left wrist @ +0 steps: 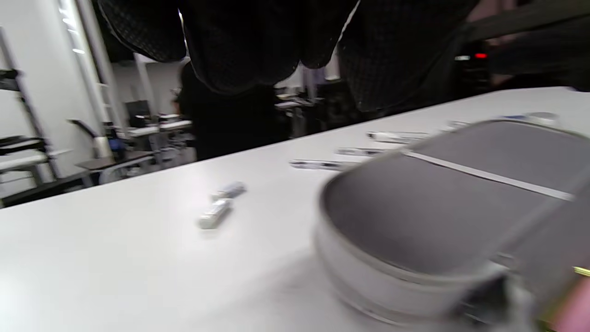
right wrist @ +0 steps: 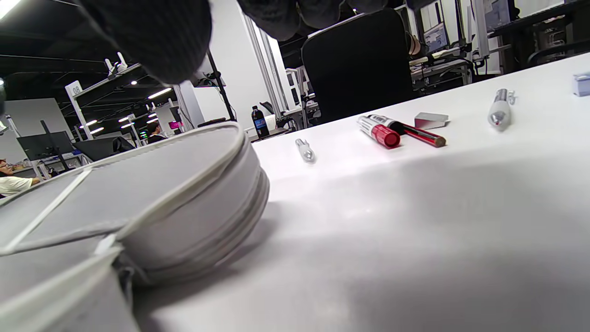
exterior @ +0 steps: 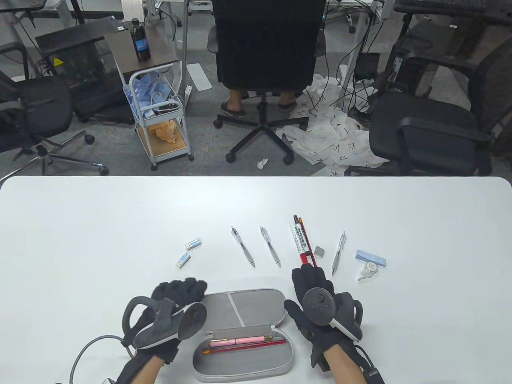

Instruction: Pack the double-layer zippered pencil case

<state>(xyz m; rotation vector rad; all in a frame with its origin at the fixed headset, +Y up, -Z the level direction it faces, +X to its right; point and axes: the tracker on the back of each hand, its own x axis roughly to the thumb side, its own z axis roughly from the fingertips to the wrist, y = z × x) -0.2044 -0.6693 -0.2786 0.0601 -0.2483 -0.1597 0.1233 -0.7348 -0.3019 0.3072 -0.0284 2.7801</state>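
Right hand near marker (empty)

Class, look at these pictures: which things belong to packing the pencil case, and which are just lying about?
For the job: pencil case, pink pen already inside, two erasers, three clear pens, red-capped marker, red pencil, correction tape, blue block.

Lying about: bottle, office chair, trolley, crumpled paper.

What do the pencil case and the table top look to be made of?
Pencil case: seemingly grey woven fabric, matte, with a paler piped rim and a zip band round its side. Table: smooth white top, probably laminate, with a slight sheen in the right wrist view.
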